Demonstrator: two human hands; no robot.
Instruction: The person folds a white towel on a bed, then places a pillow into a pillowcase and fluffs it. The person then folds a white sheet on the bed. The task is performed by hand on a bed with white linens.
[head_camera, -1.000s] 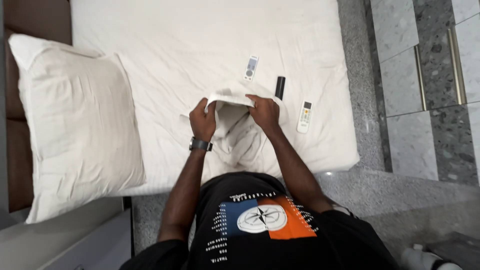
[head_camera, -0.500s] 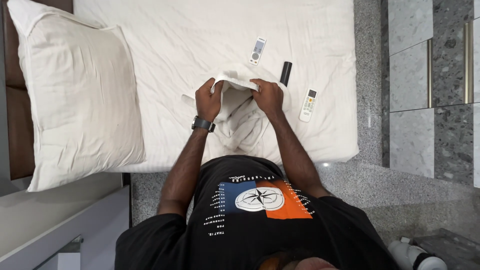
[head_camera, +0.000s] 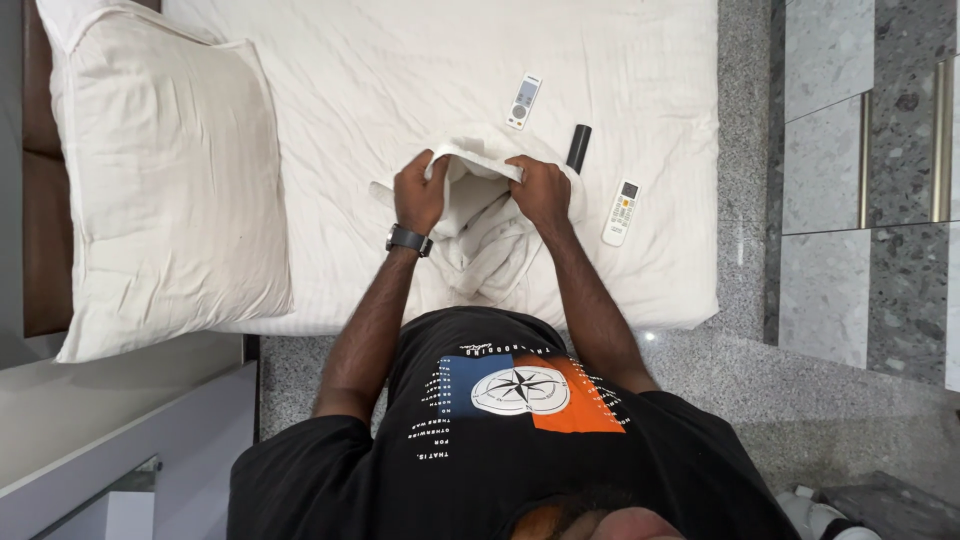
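Left hand (head_camera: 418, 195) and right hand (head_camera: 540, 190) are each closed on the upper edge of a crumpled white towel (head_camera: 480, 225), which lies on the bed (head_camera: 400, 90). Two white remotes (head_camera: 523, 102) (head_camera: 621, 212) and a black cylinder (head_camera: 578, 148), possibly another remote, lie just beyond. A pillow (head_camera: 165, 190) rests well apart.

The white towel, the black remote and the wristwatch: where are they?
white towel (head_camera: 478, 235), head view, on its crumpled lower folds.
black remote (head_camera: 578, 148), head view, on the middle of its body.
wristwatch (head_camera: 408, 240), head view, on the band at the left wrist.
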